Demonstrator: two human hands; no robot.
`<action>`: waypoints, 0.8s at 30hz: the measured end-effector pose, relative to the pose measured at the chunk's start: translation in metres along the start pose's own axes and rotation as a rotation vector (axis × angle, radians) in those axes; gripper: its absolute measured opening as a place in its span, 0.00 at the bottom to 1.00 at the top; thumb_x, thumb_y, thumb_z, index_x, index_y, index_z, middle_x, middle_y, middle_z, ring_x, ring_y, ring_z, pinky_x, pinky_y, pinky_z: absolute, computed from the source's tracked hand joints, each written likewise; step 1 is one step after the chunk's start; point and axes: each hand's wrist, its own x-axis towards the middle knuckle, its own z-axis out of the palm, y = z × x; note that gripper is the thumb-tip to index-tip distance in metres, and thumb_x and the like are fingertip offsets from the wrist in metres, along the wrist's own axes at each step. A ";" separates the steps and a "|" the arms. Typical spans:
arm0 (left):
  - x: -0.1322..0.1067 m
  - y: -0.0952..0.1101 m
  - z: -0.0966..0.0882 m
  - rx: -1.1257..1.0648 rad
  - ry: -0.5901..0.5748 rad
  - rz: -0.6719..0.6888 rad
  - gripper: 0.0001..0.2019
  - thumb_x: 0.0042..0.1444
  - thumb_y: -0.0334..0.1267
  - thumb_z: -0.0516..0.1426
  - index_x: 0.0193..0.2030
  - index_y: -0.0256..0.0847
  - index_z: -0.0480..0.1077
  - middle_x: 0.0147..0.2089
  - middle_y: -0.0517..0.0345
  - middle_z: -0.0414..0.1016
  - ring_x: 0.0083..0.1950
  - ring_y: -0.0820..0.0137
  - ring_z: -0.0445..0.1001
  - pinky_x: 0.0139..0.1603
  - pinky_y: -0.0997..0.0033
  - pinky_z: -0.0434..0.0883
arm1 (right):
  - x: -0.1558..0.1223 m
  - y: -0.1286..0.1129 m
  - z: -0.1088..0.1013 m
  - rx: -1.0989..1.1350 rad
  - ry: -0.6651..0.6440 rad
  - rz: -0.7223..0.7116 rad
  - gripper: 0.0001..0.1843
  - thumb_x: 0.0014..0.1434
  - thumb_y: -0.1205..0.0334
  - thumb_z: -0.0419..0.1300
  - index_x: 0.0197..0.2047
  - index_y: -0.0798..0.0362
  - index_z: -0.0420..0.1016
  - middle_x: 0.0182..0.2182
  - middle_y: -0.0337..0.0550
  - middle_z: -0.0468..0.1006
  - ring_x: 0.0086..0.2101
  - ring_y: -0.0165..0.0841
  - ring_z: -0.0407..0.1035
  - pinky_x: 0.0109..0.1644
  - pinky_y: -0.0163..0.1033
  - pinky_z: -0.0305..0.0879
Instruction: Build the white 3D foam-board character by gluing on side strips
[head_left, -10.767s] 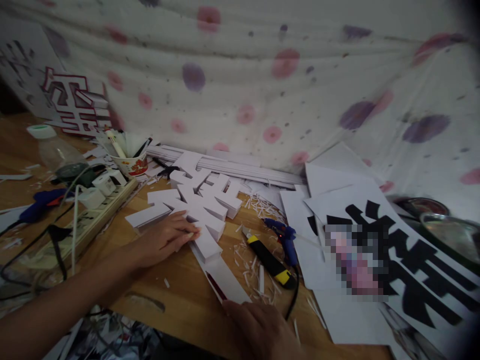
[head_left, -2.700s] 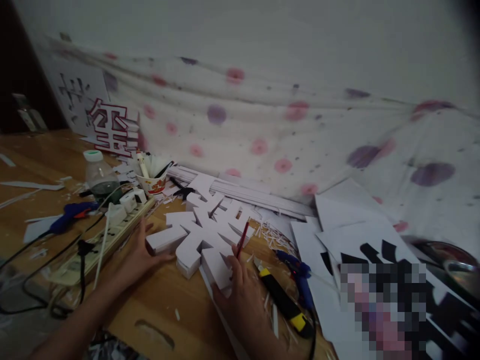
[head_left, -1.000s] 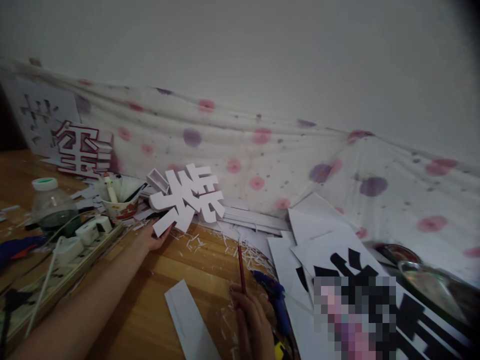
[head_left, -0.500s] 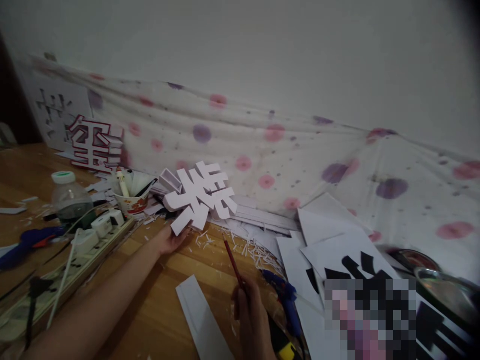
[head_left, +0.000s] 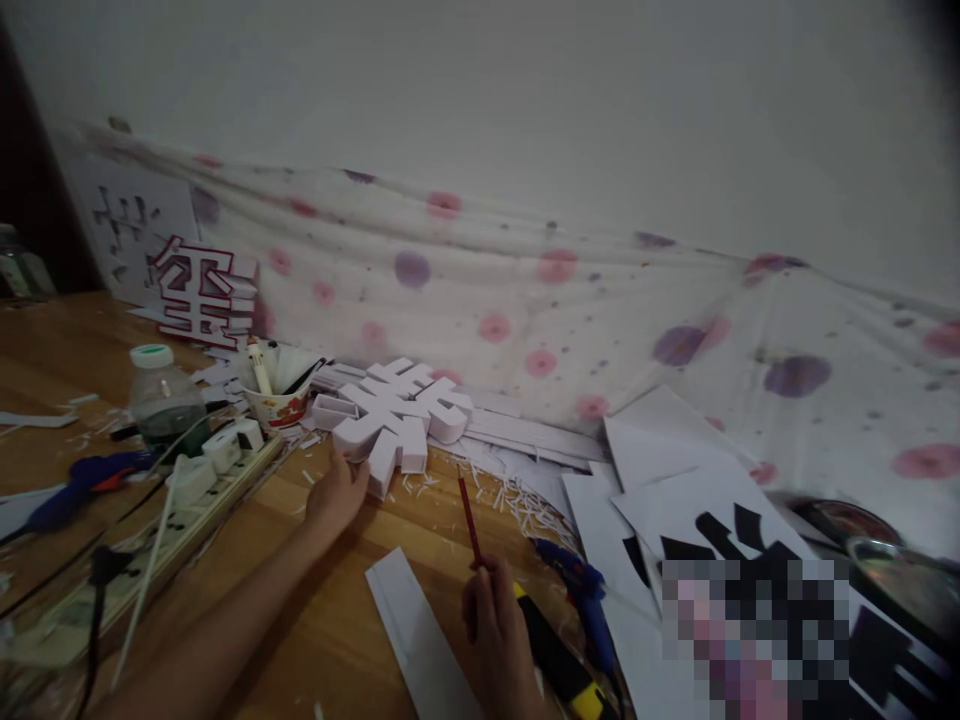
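Observation:
My left hand (head_left: 337,494) grips the lower left edge of a white three-dimensional character (head_left: 394,405), with part of its fingers hidden by the piece. The character has thick side walls and leans low over white strips near the curtain. My right hand (head_left: 496,615) is closed around a thin red pencil (head_left: 469,520), its tip pointing up and away, apart from the character. Between my forearms lies a long white board strip (head_left: 420,630). Just right of my right hand are a black and yellow tool (head_left: 555,655) and a blue glue gun (head_left: 581,590).
At left stand a power strip (head_left: 202,530), a bottle (head_left: 161,400), a paper cup of pens (head_left: 279,405) and another blue glue gun (head_left: 75,490). A red-edged character (head_left: 202,295) stands behind. White sheets (head_left: 637,460) and scraps (head_left: 532,505) lie right; a dotted curtain (head_left: 495,290) hangs behind.
The white character has gone from tilted up, face toward me, to lying flatter and lower, with my left hand still on it. My right hand keeps the pencil. The view has shifted slightly.

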 end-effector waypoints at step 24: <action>0.072 0.032 -0.113 0.187 0.405 0.128 0.09 0.59 0.38 0.48 0.41 0.36 0.66 0.41 0.44 0.74 0.46 0.57 0.72 0.47 0.57 0.65 | -0.015 -0.009 -0.046 -0.328 -0.138 -0.049 0.14 0.58 0.50 0.53 0.39 0.50 0.71 0.28 0.40 0.75 0.27 0.32 0.69 0.30 0.34 0.63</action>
